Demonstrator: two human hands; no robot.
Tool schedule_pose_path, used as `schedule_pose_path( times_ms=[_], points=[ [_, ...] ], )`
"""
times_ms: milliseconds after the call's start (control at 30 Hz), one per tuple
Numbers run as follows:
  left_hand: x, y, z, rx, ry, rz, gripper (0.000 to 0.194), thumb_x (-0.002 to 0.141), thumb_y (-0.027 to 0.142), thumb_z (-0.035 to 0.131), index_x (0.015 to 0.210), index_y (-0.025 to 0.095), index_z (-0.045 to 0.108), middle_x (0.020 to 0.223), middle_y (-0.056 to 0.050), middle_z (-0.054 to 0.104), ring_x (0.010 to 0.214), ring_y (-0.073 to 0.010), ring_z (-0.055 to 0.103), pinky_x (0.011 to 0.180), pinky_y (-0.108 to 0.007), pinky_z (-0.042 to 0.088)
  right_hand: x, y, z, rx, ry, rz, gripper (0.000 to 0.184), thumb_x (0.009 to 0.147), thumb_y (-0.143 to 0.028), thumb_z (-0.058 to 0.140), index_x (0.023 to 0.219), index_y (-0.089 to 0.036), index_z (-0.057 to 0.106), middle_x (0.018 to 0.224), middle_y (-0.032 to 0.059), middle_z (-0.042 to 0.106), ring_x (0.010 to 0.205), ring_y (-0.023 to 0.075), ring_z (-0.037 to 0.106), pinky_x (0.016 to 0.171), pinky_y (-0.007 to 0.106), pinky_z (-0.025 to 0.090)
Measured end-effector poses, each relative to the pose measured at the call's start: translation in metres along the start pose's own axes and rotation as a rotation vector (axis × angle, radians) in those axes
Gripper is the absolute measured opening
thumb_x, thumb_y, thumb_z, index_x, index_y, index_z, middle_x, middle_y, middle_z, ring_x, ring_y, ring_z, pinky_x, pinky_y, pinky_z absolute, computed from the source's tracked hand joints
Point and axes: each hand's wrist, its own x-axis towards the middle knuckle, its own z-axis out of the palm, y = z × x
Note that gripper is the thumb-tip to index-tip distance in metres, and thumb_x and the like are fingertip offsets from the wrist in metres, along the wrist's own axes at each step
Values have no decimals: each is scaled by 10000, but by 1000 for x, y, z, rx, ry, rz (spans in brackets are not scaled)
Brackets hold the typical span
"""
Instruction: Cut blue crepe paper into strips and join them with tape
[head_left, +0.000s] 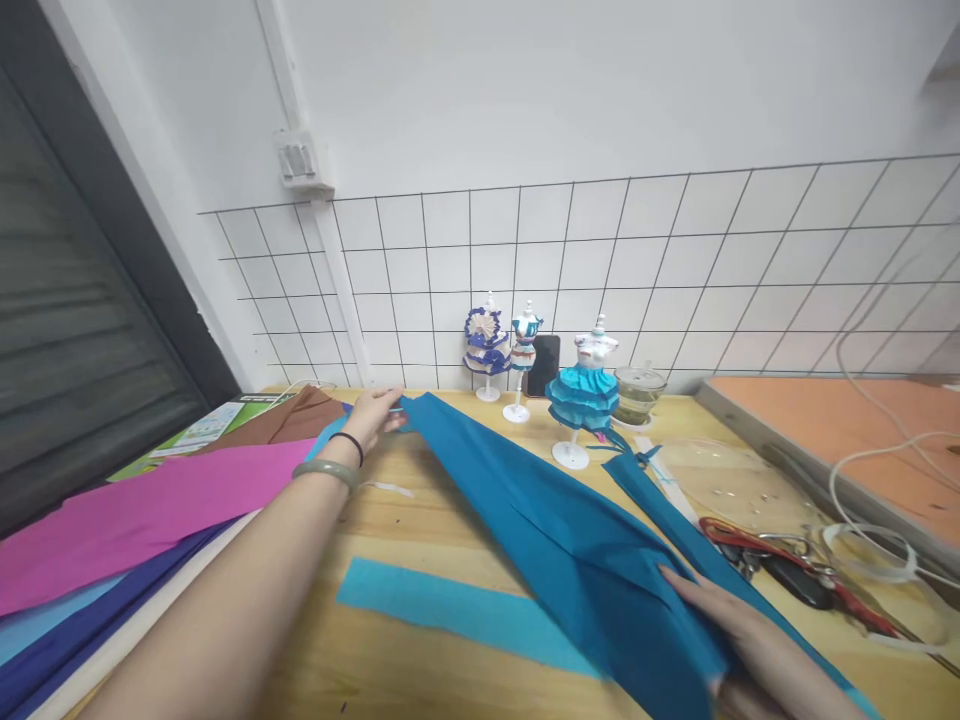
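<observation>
A long teal-blue sheet of what looks like crepe paper (517,490) stretches diagonally over the table, creased along its length and raised off the wood. At its far left end, the fingers of my left hand (375,415) are closed on the corner. My right hand (739,630) grips the near right end, its thumb on top and the other fingers mostly hidden below. Under the sheet lies a turquoise strip (457,610), flat on the table. A narrow teal-blue strip (675,520) runs beside the sheet on the right, passing by my right hand.
Three small mannequins stand at the back, including one in a turquoise ruffled skirt (583,395). Behind them are a phone (544,365) and a glass cup (639,392). Keys (799,580) and a white cable (862,460) lie right. Pink sheets (165,490) are stacked left.
</observation>
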Motion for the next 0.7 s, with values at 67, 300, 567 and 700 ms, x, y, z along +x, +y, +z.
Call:
schedule_pose_path(
  times_ms=[67, 300, 567, 700],
  points=[
    [0, -12, -2, -74, 18, -48, 309, 825, 380, 543, 979, 117, 498, 873, -60, 583, 743, -143, 611, 663, -298, 528, 1, -5, 19, 40, -16, 49, 162, 658, -255, 731, 764, -219, 614, 617, -33, 699, 506, 149, 652, 450, 204, 535],
    [-64, -54, 8, -182, -85, -175, 245, 780, 366, 596, 755, 152, 480, 731, -60, 611, 683, -142, 643, 711, -269, 530, 9, -2, 6, 1, -88, 101, 296, 643, -236, 743, 877, -185, 569, 747, 23, 725, 699, 226, 689, 610, 303, 592],
    [-170, -59, 46, -213, -581, -630, 291, 754, 391, 594, 823, 119, 516, 728, -141, 667, 664, -233, 672, 603, -309, 513, 8, -6, -9, 116, -218, 204, 187, 663, -139, 701, 805, -152, 580, 831, 84, 726, 814, 247, 676, 659, 266, 583],
    [-188, -71, 69, -373, -689, -785, 422, 809, 530, 455, 851, 114, 510, 787, -175, 671, 764, -274, 671, 680, -366, 502, 3, -10, -5, 168, -238, 209, 104, 710, -115, 659, 711, -167, 568, 652, 19, 705, 554, 150, 672, 547, 195, 567]
  ],
)
